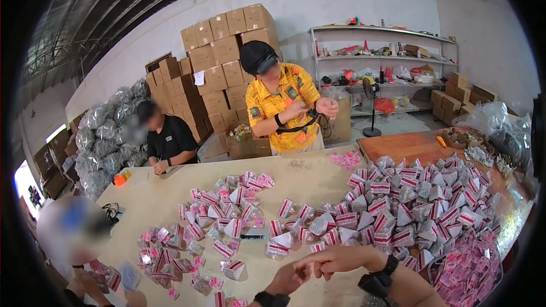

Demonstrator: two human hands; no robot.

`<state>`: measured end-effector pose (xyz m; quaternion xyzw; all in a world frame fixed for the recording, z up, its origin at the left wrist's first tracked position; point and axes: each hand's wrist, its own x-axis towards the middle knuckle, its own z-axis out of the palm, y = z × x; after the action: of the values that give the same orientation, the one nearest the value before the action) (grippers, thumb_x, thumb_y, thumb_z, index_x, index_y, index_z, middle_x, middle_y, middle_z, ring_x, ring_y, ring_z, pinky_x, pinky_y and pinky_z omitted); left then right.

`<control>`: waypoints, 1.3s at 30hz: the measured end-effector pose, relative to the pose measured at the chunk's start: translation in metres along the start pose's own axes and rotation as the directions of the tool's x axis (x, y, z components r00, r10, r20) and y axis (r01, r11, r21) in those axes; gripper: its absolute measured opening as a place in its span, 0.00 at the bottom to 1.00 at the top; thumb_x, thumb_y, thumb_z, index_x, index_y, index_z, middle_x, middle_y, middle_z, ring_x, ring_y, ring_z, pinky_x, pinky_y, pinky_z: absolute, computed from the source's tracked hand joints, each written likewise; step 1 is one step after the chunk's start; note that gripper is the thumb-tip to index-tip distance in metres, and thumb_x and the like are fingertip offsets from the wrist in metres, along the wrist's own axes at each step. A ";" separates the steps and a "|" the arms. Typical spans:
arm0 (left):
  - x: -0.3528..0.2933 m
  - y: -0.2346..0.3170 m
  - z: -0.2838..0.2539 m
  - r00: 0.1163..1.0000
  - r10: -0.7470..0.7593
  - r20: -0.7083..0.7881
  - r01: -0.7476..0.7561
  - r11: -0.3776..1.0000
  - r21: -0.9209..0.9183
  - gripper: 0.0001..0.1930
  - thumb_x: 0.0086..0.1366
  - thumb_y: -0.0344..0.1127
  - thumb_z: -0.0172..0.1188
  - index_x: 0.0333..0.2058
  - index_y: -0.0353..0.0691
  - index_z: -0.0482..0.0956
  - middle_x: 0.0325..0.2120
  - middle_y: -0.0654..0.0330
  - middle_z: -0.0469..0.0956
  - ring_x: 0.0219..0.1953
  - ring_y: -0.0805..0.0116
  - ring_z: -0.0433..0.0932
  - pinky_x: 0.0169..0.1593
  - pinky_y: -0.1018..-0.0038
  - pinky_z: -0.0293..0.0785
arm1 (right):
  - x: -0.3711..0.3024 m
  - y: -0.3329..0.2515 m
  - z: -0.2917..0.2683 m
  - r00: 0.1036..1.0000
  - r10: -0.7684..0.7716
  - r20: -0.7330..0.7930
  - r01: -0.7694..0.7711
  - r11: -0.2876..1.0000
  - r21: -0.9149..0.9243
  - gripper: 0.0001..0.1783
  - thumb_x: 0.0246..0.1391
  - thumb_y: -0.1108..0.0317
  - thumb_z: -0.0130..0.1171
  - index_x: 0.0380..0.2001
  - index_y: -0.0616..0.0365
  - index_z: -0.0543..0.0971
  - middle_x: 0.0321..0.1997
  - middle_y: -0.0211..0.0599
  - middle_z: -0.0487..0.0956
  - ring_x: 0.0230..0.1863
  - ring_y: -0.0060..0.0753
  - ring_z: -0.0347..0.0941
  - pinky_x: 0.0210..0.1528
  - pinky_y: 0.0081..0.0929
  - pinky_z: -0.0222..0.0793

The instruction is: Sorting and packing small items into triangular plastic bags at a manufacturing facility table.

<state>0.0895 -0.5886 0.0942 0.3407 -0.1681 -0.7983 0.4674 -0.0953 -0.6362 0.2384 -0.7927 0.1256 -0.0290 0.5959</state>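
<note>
My right hand (339, 259) reaches left across the near part of the table, its fingers loosely bent and apart. Its fingertips meet my left hand (289, 278), whose fingers are half curled and partly covered. I see nothing held in either hand. Just beyond them lie clear plastic packets (277, 248) with pink and white labels, many of them pyramid-shaped. A flat grey device (254, 234), perhaps a small scale, sits among the packets. Black bands are on both my wrists. To the right is a big heap of similar packets (392, 207).
Pink printed cards (469, 273) fill a container at the near right. Across the pale table (301, 187) stands a person in a yellow shirt (284, 105); another in black (170, 139) sits at the left. A blurred person (74, 227) is at near left. Cartons and shelves stand behind.
</note>
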 end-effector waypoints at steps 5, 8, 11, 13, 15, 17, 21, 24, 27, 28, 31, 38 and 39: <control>-0.057 -0.051 -0.058 0.988 -0.141 -0.070 0.116 0.951 -0.287 0.08 0.60 0.33 0.48 0.32 0.35 0.73 0.21 0.60 0.74 0.24 0.65 0.72 0.30 0.74 0.72 | -0.046 0.052 0.021 0.933 0.250 -0.259 -0.090 0.859 0.504 0.21 0.53 0.77 0.41 0.52 0.61 0.65 0.32 0.38 0.74 0.30 0.25 0.71 0.35 0.20 0.68; -0.090 -0.080 -0.081 0.942 -0.169 -0.291 0.056 0.931 -0.361 0.08 0.60 0.32 0.48 0.30 0.34 0.73 0.20 0.60 0.74 0.24 0.66 0.73 0.30 0.73 0.72 | -0.063 0.087 0.040 0.916 0.253 -0.313 0.066 0.674 0.736 0.20 0.55 0.69 0.47 0.51 0.61 0.65 0.30 0.37 0.74 0.28 0.24 0.70 0.33 0.19 0.67; -0.107 -0.112 -0.104 0.937 -0.278 -0.212 0.142 0.856 -0.497 0.07 0.59 0.31 0.49 0.30 0.33 0.72 0.21 0.60 0.74 0.25 0.67 0.73 0.32 0.73 0.73 | -0.066 0.098 0.052 0.886 0.268 -0.378 0.139 0.625 0.768 0.17 0.54 0.69 0.49 0.47 0.62 0.67 0.30 0.38 0.74 0.27 0.26 0.70 0.31 0.21 0.67; -0.114 -0.130 -0.114 0.941 -0.300 -0.158 0.133 0.756 -0.641 0.07 0.58 0.29 0.47 0.28 0.33 0.72 0.21 0.58 0.74 0.26 0.64 0.74 0.36 0.69 0.73 | -0.070 0.100 0.058 0.879 0.253 -0.403 0.196 0.578 0.792 0.16 0.54 0.70 0.48 0.46 0.63 0.68 0.30 0.38 0.74 0.27 0.27 0.69 0.31 0.21 0.66; -0.116 -0.131 -0.111 0.937 -0.301 -0.174 0.154 0.807 -0.570 0.07 0.58 0.30 0.47 0.28 0.33 0.72 0.21 0.57 0.74 0.27 0.63 0.74 0.36 0.69 0.73 | -0.070 0.096 0.065 0.842 0.317 -0.437 0.224 0.531 0.817 0.14 0.55 0.71 0.46 0.44 0.63 0.69 0.29 0.38 0.73 0.26 0.28 0.69 0.30 0.22 0.65; -0.121 -0.133 -0.105 0.945 -0.251 -0.209 0.138 0.888 -0.439 0.07 0.58 0.31 0.46 0.28 0.34 0.71 0.22 0.56 0.73 0.27 0.62 0.73 0.36 0.69 0.72 | -0.066 0.101 0.072 0.847 0.316 -0.427 0.229 0.508 0.830 0.13 0.55 0.71 0.46 0.44 0.63 0.69 0.29 0.38 0.73 0.26 0.28 0.69 0.30 0.22 0.66; -0.126 -0.145 -0.095 0.960 -0.127 -0.250 0.088 0.983 -0.161 0.08 0.59 0.33 0.45 0.27 0.35 0.69 0.23 0.55 0.72 0.29 0.61 0.71 0.37 0.68 0.71 | -0.063 0.102 0.086 0.836 0.356 -0.417 0.231 0.461 0.857 0.13 0.55 0.72 0.44 0.43 0.65 0.68 0.28 0.38 0.73 0.27 0.29 0.69 0.31 0.22 0.66; -0.126 -0.150 -0.089 0.965 -0.040 -0.258 0.060 0.996 0.070 0.09 0.59 0.35 0.44 0.26 0.36 0.67 0.24 0.53 0.70 0.31 0.60 0.70 0.38 0.67 0.71 | -0.069 0.102 0.095 0.802 0.388 -0.454 0.271 0.441 0.855 0.13 0.55 0.73 0.43 0.43 0.65 0.68 0.28 0.37 0.73 0.27 0.28 0.69 0.31 0.22 0.67; -0.125 -0.151 -0.092 0.968 0.028 -0.251 0.028 0.976 0.217 0.10 0.60 0.36 0.44 0.25 0.36 0.66 0.25 0.53 0.70 0.32 0.59 0.70 0.38 0.67 0.70 | -0.071 0.108 0.101 0.795 0.405 -0.451 0.303 0.379 0.874 0.13 0.54 0.73 0.43 0.43 0.64 0.69 0.28 0.37 0.73 0.27 0.28 0.70 0.32 0.23 0.67; -0.122 -0.149 -0.095 0.969 -0.111 -0.222 0.116 0.993 0.010 0.09 0.59 0.36 0.44 0.27 0.36 0.68 0.25 0.53 0.70 0.31 0.59 0.70 0.37 0.67 0.71 | -0.070 0.112 0.103 0.794 0.406 -0.452 0.302 0.381 0.874 0.13 0.54 0.73 0.43 0.43 0.64 0.69 0.28 0.37 0.73 0.27 0.28 0.70 0.32 0.23 0.67; -0.141 -0.130 -0.096 0.951 -0.244 -0.192 0.218 0.964 -0.149 0.10 0.58 0.36 0.45 0.31 0.35 0.70 0.28 0.53 0.72 0.34 0.60 0.71 0.41 0.67 0.70 | -0.068 0.120 0.108 0.797 0.395 -0.458 0.335 0.342 0.878 0.12 0.54 0.73 0.43 0.42 0.63 0.69 0.28 0.37 0.73 0.27 0.29 0.70 0.32 0.24 0.67; -0.136 -0.127 -0.099 0.948 -0.235 -0.213 0.240 0.971 -0.006 0.08 0.57 0.34 0.47 0.30 0.35 0.70 0.27 0.54 0.71 0.33 0.62 0.70 0.41 0.67 0.68 | -0.051 0.132 0.105 0.807 0.400 -0.435 0.324 0.317 0.891 0.11 0.54 0.73 0.44 0.40 0.65 0.70 0.28 0.38 0.73 0.28 0.31 0.69 0.33 0.26 0.67; -0.132 -0.129 -0.101 0.949 -0.234 -0.214 0.242 0.970 0.013 0.08 0.57 0.34 0.48 0.29 0.35 0.70 0.27 0.54 0.70 0.32 0.63 0.69 0.40 0.67 0.68 | -0.048 0.134 0.104 0.807 0.405 -0.431 0.323 0.309 0.895 0.11 0.54 0.73 0.43 0.40 0.65 0.70 0.28 0.38 0.73 0.27 0.31 0.69 0.33 0.25 0.67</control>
<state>0.1222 -0.4046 -0.0026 0.4500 -0.0909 -0.8047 0.3763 -0.1433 -0.5623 0.0857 -0.2302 0.2830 -0.3245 0.8727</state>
